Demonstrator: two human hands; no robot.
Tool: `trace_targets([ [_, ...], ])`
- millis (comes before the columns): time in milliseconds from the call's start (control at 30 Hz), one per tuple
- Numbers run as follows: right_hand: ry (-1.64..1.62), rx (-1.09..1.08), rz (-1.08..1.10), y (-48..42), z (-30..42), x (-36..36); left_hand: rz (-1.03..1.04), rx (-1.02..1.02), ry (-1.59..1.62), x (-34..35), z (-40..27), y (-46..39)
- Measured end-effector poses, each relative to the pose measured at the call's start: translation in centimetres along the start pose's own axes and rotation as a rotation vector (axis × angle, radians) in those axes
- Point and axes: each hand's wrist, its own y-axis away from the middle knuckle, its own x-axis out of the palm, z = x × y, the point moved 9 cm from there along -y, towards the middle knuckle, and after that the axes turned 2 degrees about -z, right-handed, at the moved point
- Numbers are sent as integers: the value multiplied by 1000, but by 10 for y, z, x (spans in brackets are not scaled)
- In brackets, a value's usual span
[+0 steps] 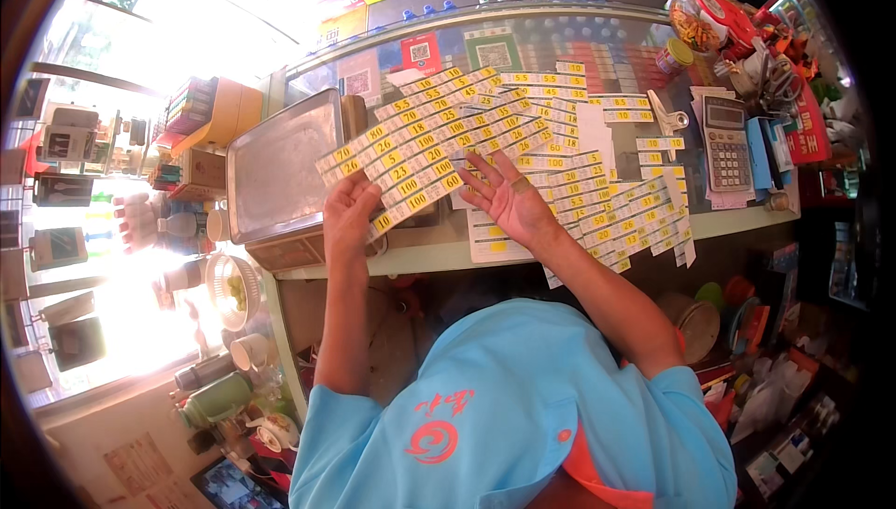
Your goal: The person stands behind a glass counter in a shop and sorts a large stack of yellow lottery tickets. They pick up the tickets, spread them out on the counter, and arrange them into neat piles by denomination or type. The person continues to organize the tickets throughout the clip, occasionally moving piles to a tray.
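Observation:
My left hand [350,208] pinches the near left edge of a sheet of price labels [420,141], with yellow boxes bearing printed figures. The sheet slants up and away over the glass counter [637,33]. Palm up and fingers spread, my right hand [507,194] is at the sheet's right side, holding nothing that I can see. More label sheets and strips [595,208] lie overlapped to the right, some hanging past the counter's front edge. Beneath my right wrist is a white sheet [490,239] with a few yellow patches.
A metal tray [283,166] rests left of the labels. To the right are a calculator [724,138], a bulldog clip [665,117] and a snack jar [696,22]. Printed code cards [420,53] show near the back. A white basket [231,292] and a green flask [217,397] stand at left.

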Motion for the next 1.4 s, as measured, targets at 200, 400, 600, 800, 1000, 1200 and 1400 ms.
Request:
trace_targets([
  [200, 303, -166, 53, 8, 9, 21, -21, -107, 49, -1, 42, 27],
  [400, 333, -190, 62, 19, 27, 19, 16, -126, 53, 11, 65, 39],
  [600, 318, -251, -55, 30, 58, 5, 83, -121, 121, 27, 77, 41],
  [800, 257, -277, -114, 34, 73, -2, 146, -110, 48, 37, 88, 38],
  [1000, 196, -251, -51, 35, 70, -9, 156, -139, 86, 40, 114, 37],
  [1200, 297, -212, -53, 43, 66, 4, 183, -172, 45, 41, 112, 42],
  [1400, 935, -235, -62, 44, 71, 7, 213, -198, 98, 47, 115, 43],
])
